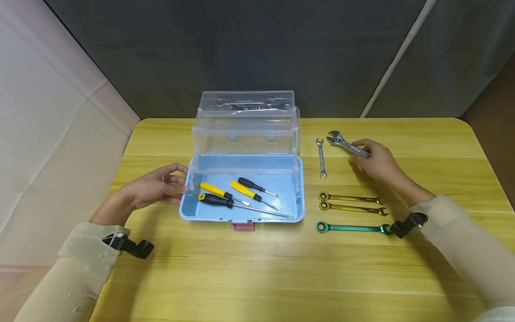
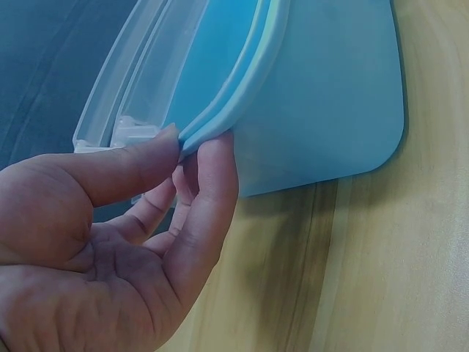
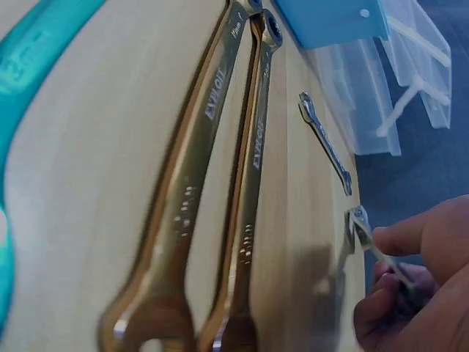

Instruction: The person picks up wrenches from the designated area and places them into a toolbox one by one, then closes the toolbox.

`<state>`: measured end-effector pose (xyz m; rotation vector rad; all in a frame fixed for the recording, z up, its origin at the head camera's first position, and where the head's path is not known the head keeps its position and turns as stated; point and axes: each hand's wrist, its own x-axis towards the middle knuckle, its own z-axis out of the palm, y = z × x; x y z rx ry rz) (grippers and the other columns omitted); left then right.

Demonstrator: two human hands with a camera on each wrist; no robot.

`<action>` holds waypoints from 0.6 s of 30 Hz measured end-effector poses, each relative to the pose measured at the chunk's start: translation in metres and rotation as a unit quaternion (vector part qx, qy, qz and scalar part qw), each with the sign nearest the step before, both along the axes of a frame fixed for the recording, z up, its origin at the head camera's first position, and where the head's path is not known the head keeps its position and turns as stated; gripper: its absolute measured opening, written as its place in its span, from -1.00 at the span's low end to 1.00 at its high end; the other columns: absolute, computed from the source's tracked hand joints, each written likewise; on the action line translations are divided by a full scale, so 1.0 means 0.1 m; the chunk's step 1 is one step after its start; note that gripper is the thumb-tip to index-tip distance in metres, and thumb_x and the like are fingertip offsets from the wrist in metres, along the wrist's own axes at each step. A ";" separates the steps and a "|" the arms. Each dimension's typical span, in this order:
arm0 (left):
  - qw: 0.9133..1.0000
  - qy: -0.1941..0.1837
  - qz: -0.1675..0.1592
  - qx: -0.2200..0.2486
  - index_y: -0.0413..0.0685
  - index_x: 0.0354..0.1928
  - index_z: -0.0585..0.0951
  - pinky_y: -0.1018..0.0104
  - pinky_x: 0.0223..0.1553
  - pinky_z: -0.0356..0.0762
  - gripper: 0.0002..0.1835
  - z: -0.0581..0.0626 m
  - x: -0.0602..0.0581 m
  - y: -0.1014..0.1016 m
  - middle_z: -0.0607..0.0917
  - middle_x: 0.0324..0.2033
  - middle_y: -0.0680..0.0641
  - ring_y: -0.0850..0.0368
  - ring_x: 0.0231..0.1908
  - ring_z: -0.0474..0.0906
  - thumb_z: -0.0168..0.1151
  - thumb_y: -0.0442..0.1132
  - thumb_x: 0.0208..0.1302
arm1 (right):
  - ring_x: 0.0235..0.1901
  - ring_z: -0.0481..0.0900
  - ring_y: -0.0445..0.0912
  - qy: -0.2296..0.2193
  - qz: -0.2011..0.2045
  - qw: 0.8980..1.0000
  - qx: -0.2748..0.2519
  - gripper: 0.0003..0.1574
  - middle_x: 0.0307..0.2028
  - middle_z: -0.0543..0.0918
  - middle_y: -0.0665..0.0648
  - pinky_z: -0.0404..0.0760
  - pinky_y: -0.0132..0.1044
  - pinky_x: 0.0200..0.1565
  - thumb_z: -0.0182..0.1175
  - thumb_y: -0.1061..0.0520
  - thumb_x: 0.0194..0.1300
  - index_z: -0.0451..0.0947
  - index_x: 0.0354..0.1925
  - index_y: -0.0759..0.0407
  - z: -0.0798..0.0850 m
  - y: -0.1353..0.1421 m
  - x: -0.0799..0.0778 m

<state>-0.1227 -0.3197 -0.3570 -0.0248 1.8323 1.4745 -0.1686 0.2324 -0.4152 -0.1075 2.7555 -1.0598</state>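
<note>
My left hand [image 1: 154,185] pinches the left rim of a light blue toolbox [image 1: 295,214] between thumb and fingers, which the left wrist view shows close up. Four-sided and open, the box holds several screwdrivers, among them a long black one [image 1: 217,200] and a yellow one [image 1: 245,190]. At the right, my right hand [image 1: 378,161] holds an adjustable wrench [image 1: 342,142] by its handle, with the jaw end pointing left. A small silver open-end wrench [image 1: 321,158] lies between that hand and the box.
Two gold ratchet wrenches [image 1: 350,197] and a teal ratchet wrench [image 1: 350,228] lie right of the box. Raised clear trays [image 1: 245,120] hold silver wrenches at the top. A dark curtain [image 1: 241,49] hangs behind the wooden table [image 1: 257,277].
</note>
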 end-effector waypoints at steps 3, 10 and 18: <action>1.000 0.002 -0.001 -0.002 -0.11 0.15 0.26 0.13 -0.09 0.75 -0.64 0.00 0.00 0.00 0.60 -0.12 -0.10 0.03 -0.15 0.69 0.13 -0.47 0.47 | -0.37 0.48 0.01 -0.003 -0.018 0.999 -0.038 -0.42 -0.06 0.59 0.37 0.44 -0.32 -0.51 0.12 0.07 0.56 0.37 0.40 0.31 -0.03 0.04 0.02; 1.000 -0.002 0.002 0.001 -0.10 0.14 0.27 0.14 -0.10 0.75 -0.65 -0.01 0.00 -0.01 0.61 -0.13 -0.10 0.03 -0.16 0.70 0.13 -0.47 0.46 | -0.21 0.37 -0.02 0.000 -0.058 0.995 -0.085 -0.47 0.21 0.50 0.35 0.35 -0.38 -0.37 0.00 0.11 0.61 0.38 0.42 0.28 -0.09 0.05 0.04; 1.000 0.000 0.001 0.008 -0.09 0.13 0.27 0.14 -0.11 0.75 -0.65 -0.02 0.00 -0.02 0.62 -0.13 -0.09 0.04 -0.16 0.70 0.13 -0.48 0.46 | -0.51 0.26 -0.19 0.005 -0.067 0.985 -0.159 -0.50 -0.29 0.39 0.12 0.28 -0.40 -0.52 -0.03 0.11 0.63 0.41 0.39 0.30 -0.17 0.07 0.04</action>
